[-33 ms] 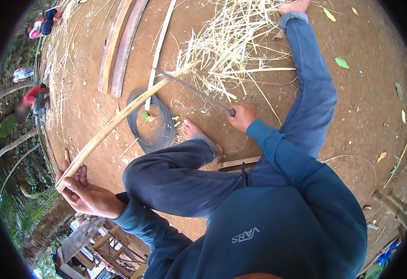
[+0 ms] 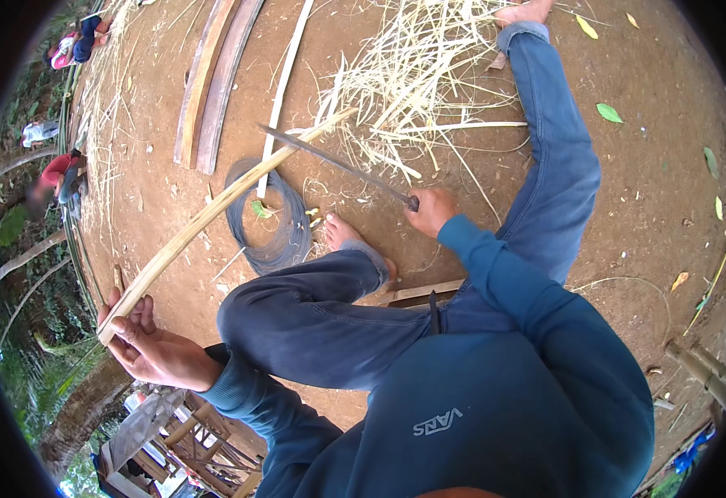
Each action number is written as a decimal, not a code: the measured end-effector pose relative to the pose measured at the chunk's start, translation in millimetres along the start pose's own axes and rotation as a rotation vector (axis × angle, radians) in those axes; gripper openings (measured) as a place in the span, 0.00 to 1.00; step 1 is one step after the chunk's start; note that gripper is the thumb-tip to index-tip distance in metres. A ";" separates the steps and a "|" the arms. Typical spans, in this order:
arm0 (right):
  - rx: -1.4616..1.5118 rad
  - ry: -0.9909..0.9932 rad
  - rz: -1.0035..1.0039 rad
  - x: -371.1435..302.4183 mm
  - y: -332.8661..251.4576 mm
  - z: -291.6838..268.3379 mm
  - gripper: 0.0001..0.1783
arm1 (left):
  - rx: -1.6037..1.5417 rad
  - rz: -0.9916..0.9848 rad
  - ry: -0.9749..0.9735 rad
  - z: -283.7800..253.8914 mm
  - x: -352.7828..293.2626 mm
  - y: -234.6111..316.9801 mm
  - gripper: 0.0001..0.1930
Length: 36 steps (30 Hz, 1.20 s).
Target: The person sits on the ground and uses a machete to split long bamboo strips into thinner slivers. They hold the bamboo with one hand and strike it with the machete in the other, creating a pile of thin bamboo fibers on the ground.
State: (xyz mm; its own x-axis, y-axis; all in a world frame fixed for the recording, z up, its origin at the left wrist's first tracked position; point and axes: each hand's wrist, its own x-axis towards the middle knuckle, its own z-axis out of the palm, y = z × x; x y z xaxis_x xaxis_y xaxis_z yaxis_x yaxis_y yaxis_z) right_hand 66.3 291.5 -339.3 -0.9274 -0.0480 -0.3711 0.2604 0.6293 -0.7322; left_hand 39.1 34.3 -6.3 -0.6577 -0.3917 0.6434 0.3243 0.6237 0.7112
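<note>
My left hand (image 2: 160, 353) is closed around the near end of a long pale split bamboo strip (image 2: 209, 214), thumb on one side and fingers on the other. The strip slants up and away to the right, over the ground. Gripped in my right hand (image 2: 434, 212) by its dark handle is a long thin knife (image 2: 338, 162). Its blade points away to the left and crosses the strip near the far end. Whether the edge is biting into the strip, I cannot tell.
Beneath the strip lies a coil of dark wire (image 2: 292, 228), close to my bare foot (image 2: 342, 232). Pale shavings (image 2: 413, 75) are heaped ahead. Two long curved boards (image 2: 224, 91) and a narrow pale strip (image 2: 284, 91) rest on the dirt. Several people sit at the far left.
The knife has slid slightly to the left across the strip, so more of its tip sticks out past it. My left hand and the strip have barely shifted.
</note>
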 end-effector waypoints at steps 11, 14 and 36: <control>0.075 -0.043 0.212 28.0 21.1 3.2 0.14 | -0.024 -0.009 -0.036 2.7 12.7 -1.4 0.18; 0.064 -0.012 0.201 32.9 29.2 2.5 0.14 | 0.018 0.002 -0.024 10.9 12.2 -9.8 0.18; 0.101 -0.126 0.377 51.2 45.5 12.0 0.16 | -0.157 -0.079 -0.036 7.6 86.0 -48.9 0.14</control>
State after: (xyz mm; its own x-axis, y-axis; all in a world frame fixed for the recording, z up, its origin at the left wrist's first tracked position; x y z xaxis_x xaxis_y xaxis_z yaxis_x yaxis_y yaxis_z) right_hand 34.0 308.4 -398.4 -0.7235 0.0726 -0.6865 0.6065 0.5419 -0.5819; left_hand -38.4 -24.8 12.1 -0.7085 -0.4088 0.5752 0.3708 0.4777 0.7964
